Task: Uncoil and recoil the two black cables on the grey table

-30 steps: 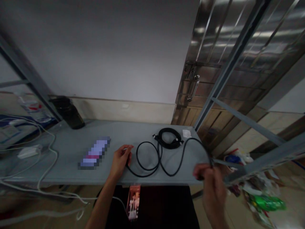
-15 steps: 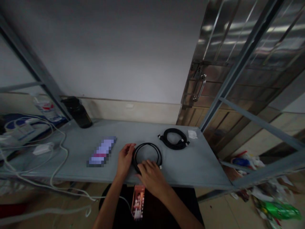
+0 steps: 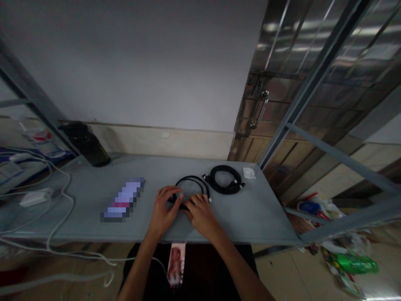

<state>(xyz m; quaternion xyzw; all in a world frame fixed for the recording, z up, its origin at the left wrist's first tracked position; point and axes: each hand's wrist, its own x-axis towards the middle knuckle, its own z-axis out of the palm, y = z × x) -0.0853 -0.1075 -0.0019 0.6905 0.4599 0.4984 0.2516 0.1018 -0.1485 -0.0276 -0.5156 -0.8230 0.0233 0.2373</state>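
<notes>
A loosely coiled black cable (image 3: 189,177) lies on the grey tabletop in front of me, its near side partly hidden by my hands. My left hand (image 3: 164,209) curls around the left side of the coil, thumb and fingers bent over it. My right hand (image 3: 200,212) grips the near side, fingertips closed on the strands. A pale connector end (image 3: 210,200) shows just right of that hand. Beside it to the right, touching or nearly so, rests a second, thicker black cable coil (image 3: 226,191) with its plugs on the outside.
A phone (image 3: 123,200) with a blurred screen lies to the left. Behind it a dark bottle (image 3: 89,144) leans near the wall. White cords and a charger (image 3: 36,197) occupy the far left. A lit phone (image 3: 176,264) sits on my lap. White crumpled paper (image 3: 249,173) lies at the right.
The loose coil has shifted up toward the thicker coil, with both hands moving along with it. My left hand has closed in over the cable's left side. The view has shifted slightly.
</notes>
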